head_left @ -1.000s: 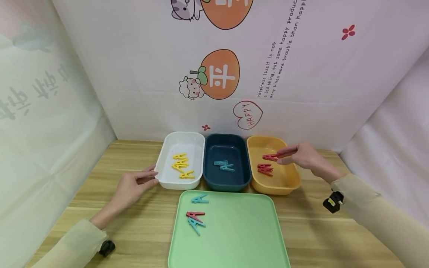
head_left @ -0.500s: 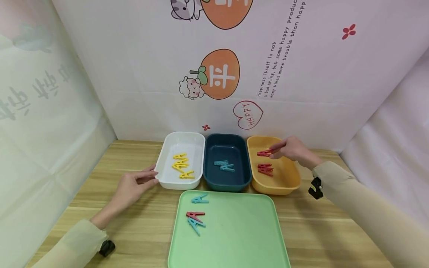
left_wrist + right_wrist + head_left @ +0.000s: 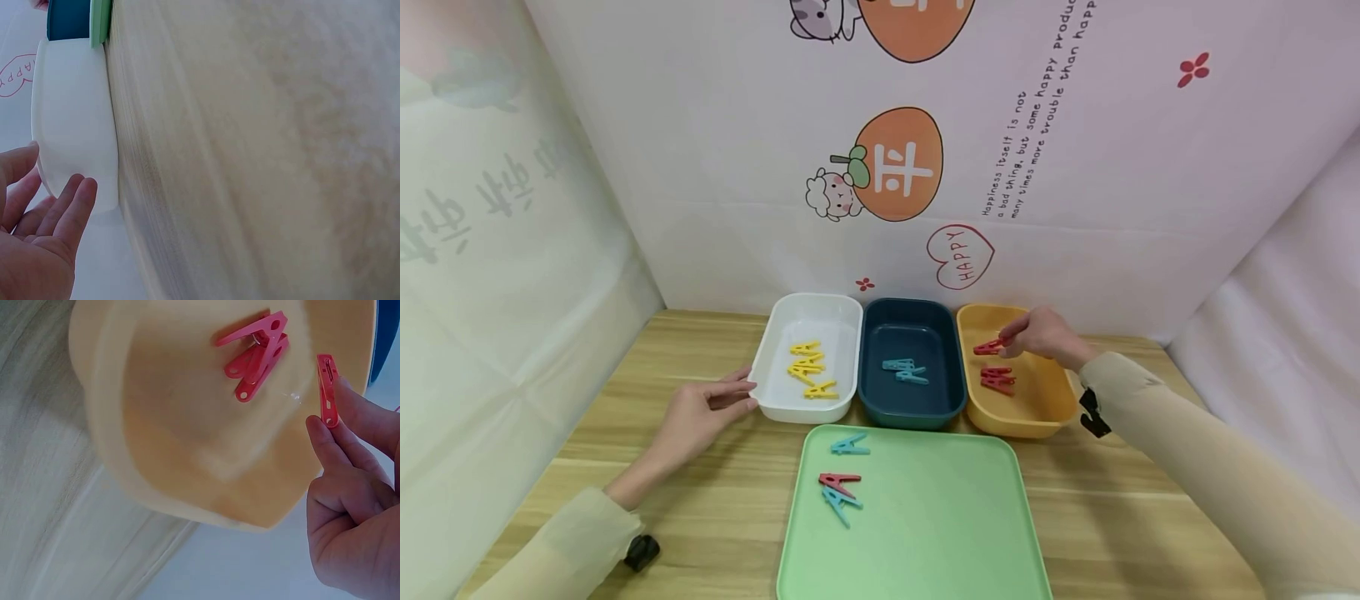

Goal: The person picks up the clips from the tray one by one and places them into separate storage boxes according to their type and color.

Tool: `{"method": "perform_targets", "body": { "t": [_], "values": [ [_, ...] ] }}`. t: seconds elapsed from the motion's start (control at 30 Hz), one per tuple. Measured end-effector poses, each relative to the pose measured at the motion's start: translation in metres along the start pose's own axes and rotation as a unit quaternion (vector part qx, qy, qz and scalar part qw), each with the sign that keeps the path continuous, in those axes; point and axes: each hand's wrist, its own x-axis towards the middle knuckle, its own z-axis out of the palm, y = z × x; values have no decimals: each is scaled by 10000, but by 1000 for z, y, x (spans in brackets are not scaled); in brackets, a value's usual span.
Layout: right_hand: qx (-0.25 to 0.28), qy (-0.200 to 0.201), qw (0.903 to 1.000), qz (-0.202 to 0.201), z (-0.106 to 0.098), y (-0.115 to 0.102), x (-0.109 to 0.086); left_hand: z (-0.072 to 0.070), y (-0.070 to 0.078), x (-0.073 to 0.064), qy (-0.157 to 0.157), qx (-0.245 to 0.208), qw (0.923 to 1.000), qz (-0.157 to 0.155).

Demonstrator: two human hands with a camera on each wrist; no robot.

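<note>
In the head view, my right hand (image 3: 1043,332) pinches a red clothespin (image 3: 988,347) between thumb and fingertips over the yellow bin (image 3: 1045,427). The right wrist view shows that held clothespin (image 3: 327,390) upright in the fingers, apart from the red clothespins (image 3: 259,353) lying on the bin's bottom. My left hand (image 3: 700,417) is at the left side of the white bin (image 3: 762,354), its extended fingertips touching the wall near the rim. Seen from the left wrist, the fingers (image 3: 78,209) lie against the bin's outer side and hold nothing else.
Yellow clothespins (image 3: 807,367) lie in the white bin. Teal clothespins (image 3: 906,371) lie in the dark blue bin (image 3: 913,419) between the other two. In front, a green tray (image 3: 940,517) bears two blue clothespins (image 3: 850,446) and a red clothespin (image 3: 841,481). A printed cloth (image 3: 737,167) hangs behind.
My right hand has moved left with the red clothespin, then dipped slightly lower over the yellow bin. The left hand has stayed at the white bin; the head view has shifted a little.
</note>
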Motion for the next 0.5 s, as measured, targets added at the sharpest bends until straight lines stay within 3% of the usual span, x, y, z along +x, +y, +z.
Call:
{"method": "perform_targets", "body": {
  "t": [0.23,0.37,0.5],
  "values": [
    [60,2,10000,-1,4,-2,8,-1,-1,0,11,43,10000,15],
    [-152,-20,9999,68,6,2,8,-1,0,0,5,77,10000,10],
    [-449,212,9987,95,4,6,4,-1,1,0,-33,55,10000,-37]
  ]
}}
